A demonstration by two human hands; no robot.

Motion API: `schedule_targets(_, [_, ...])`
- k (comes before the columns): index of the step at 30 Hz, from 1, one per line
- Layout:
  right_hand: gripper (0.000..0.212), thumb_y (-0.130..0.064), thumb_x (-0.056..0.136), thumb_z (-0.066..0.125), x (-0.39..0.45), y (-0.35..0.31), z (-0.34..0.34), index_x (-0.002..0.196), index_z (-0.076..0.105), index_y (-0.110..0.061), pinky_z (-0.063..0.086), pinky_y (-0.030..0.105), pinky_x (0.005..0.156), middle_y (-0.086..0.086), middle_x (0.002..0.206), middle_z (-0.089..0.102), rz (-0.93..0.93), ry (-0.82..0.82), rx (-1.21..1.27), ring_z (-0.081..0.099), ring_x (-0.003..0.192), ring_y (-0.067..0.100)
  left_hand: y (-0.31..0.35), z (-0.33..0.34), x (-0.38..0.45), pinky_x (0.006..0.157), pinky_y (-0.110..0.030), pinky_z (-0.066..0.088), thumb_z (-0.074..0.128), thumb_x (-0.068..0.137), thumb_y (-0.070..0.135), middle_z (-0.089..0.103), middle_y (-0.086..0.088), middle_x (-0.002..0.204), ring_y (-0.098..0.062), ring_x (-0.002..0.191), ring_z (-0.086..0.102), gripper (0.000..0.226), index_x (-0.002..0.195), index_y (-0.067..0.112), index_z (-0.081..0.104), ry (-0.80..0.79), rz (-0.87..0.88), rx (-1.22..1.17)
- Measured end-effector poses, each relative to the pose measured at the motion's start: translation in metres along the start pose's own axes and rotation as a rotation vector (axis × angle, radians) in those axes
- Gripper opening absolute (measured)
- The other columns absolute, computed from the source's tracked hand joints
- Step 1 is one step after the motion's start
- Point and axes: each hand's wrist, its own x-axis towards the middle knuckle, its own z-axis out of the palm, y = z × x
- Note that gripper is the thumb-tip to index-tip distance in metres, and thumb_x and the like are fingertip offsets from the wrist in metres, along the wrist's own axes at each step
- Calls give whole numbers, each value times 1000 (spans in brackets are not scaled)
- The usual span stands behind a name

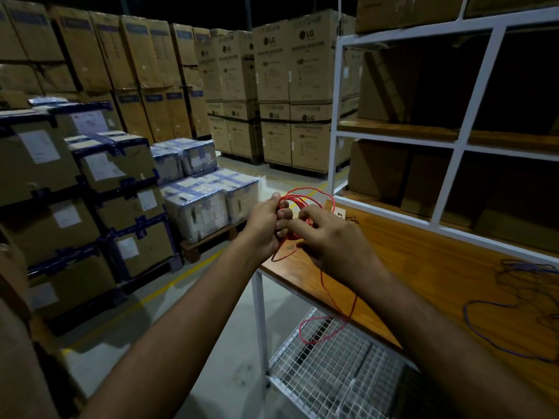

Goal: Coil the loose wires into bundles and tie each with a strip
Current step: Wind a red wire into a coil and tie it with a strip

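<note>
A: Step? Where's the wire?
B: Coiling. Left hand (266, 220) grips the red wire (304, 196) loops above the table (423, 267) corner; right hand (329, 240) pinches a strand, other fingers loose.
A: Next?
B: Likely winding in the hanging tail, then a strip; none visible.

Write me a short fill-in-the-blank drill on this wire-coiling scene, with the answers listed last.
1. The left hand grips a coil of ____ wire.
2. Its loose tail hangs over the ____ shelf below.
3. A loose ____ wire lies on the wooden table.

Answers: red; mesh; purple
</note>
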Motion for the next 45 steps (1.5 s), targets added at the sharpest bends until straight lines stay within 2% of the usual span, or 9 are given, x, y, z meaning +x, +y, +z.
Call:
schedule_targets(4, [15,-16,91,65,-3,8,9,106,64,-15,53,29,58,6,97,61,72,48,152,59,81,18,-1,-4,3,35,-18,18,30,108,37,28,4,62,-5,41,20,39,76,18,42,-22,-32,-13])
schedule_targets(10, [19,-17,88,73,0,25,2,104,62,-20,50,9,63,-9,86,64,538,308,497,62,76,0,-4,-15,11,29,-18,20,31,107,38,29,6,56,-3,33,21,38,79,17,43,-49,-73,-52])
schedule_targets(14, [13,-18,84,77,-2,32,3,95,71,-22,57,23,68,-9,87,68,546,229,529,64,80,1,-5,-11,11,31,-18,19,30,108,37,30,8,53,-4,34,20,38,78,16,43,-52,-79,-40])
schedule_targets(19, [30,-41,69,82,-3,33,8,97,75,-31,46,22,62,-11,88,56,687,71,619,55,78,5,-4,-5,8,32,-17,17,30,108,37,29,8,53,-4,35,20,40,75,18,41,-52,-95,-65])
schedule_targets(24, [59,-16,68,89,-9,32,5,112,51,-28,60,33,71,-3,110,58,949,33,1019,66,88,16,-3,-7,14,30,-17,16,29,108,38,29,9,50,-3,30,20,39,75,19,39,-52,-113,-145])
schedule_targets(29, [38,10,93,52,-10,35,14,123,50,-14,55,29,60,11,110,65,1136,-46,1360,66,77,20,0,-8,14,29,-17,18,29,108,37,29,8,53,-3,31,21,40,74,19,39,-72,-126,-164])
schedule_targets(35, [34,-9,93,65,-14,39,28,122,57,-25,52,28,57,10,97,65,963,-218,1095,65,76,18,1,-6,11,31,-17,17,31,108,36,29,8,54,-3,32,21,40,74,18,40,-56,-124,-139])
schedule_targets(41, [9,-25,87,74,-13,34,38,90,66,-26,49,20,56,-3,83,68,840,-152,791,67,73,9,6,-6,10,30,-17,18,32,108,36,30,8,51,-3,33,21,37,79,15,43,-32,-108,-116])
schedule_targets(45, [8,-25,86,76,-20,33,42,89,69,-22,55,22,56,-4,75,70,901,-95,731,70,66,7,10,-9,9,32,-16,17,33,107,34,30,8,54,-3,35,22,34,82,15,45,-25,-77,-87])
